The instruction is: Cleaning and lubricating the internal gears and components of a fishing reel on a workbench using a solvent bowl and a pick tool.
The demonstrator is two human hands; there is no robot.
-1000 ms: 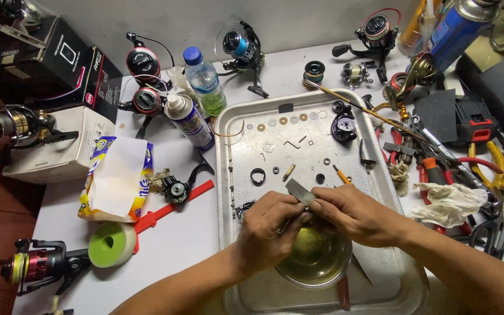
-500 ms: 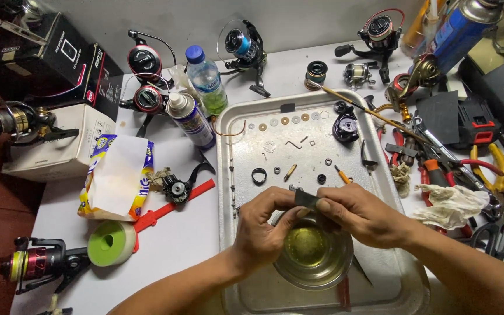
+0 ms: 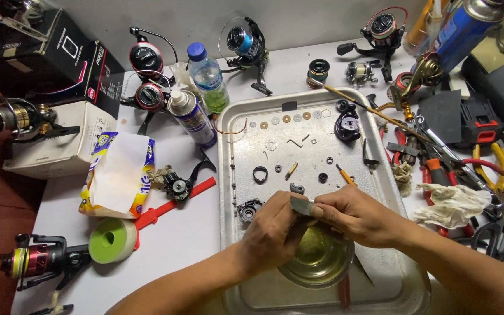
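We hold a small grey part point(image 3: 302, 205) between both hands over the bowl point(image 3: 317, 256): the left hand point(image 3: 273, 232) pinches its near end with fingers closed on it, and the right hand point(image 3: 358, 216) grips the other end the same way. The bowl is clear glass, holds a shallow yellowish liquid, and sits in the near half of the metal tray point(image 3: 228, 175).

The far half of the tray carries loose pieces laid apart: a row of washers point(image 3: 283, 119) along the back edge, a black ring point(image 3: 260, 174), a black housing point(image 3: 347, 127) near the right wall, a small gear piece point(image 3: 248, 210) by the left wall just beside our left hand. A thin brush point(image 3: 374, 112) lies slanted across the tray's back right corner.

Left of the tray the table point(image 3: 176, 256) has open white room between the tape roll point(image 3: 112, 240) and the tray wall. Further back stand a spray can point(image 3: 192, 118) and a bottle point(image 3: 207, 77), close to the tray's back left corner. Right of the tray the space is crowded: a rag point(image 3: 450, 204) lies near our right wrist, with pliers point(image 3: 485, 166) just beyond it
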